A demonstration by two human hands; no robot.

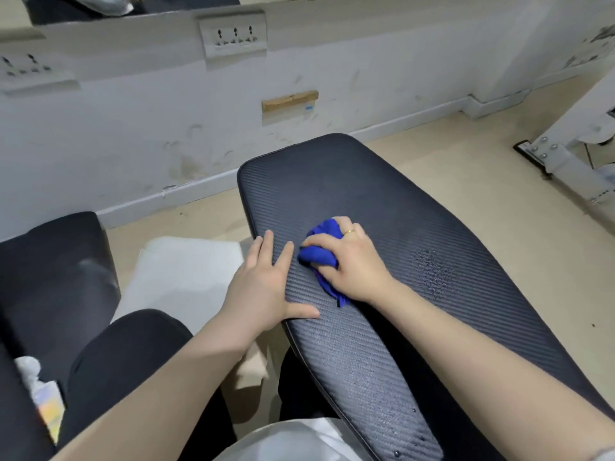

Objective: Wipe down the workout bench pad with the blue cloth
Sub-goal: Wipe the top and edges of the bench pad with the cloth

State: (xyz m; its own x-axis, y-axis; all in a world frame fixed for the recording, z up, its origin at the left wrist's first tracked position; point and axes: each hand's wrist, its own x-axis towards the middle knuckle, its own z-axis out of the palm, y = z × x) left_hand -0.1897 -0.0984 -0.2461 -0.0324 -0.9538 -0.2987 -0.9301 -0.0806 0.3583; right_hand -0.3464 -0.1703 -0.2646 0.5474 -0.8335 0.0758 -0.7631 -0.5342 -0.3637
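Scuffed white wall (pixel 133 134) ran behind everything, with a socket plate (pixel 233 36) set high on it and beige floor (pixel 466 181) below. From the head view, the black workout bench pad (pixel 382 201) stretched diagonally away from the person, its ribbed surface beaded with droplets (pixel 432 271) on the right side and nearer the person. The right hand (pixel 349 261) was curled around the bunched blue cloth (pixel 321 244), pressing it onto the middle of the pad, a gold ring (pixel 349 231) on one finger. The left hand (pixel 263 284) lay flat and spread at the pad's left edge, fingers open, gripping nothing, just beside the cloth. A black-clad knee (pixel 133 354) showed below it, and a second dark cushion (pixel 50 271) sat to the left.
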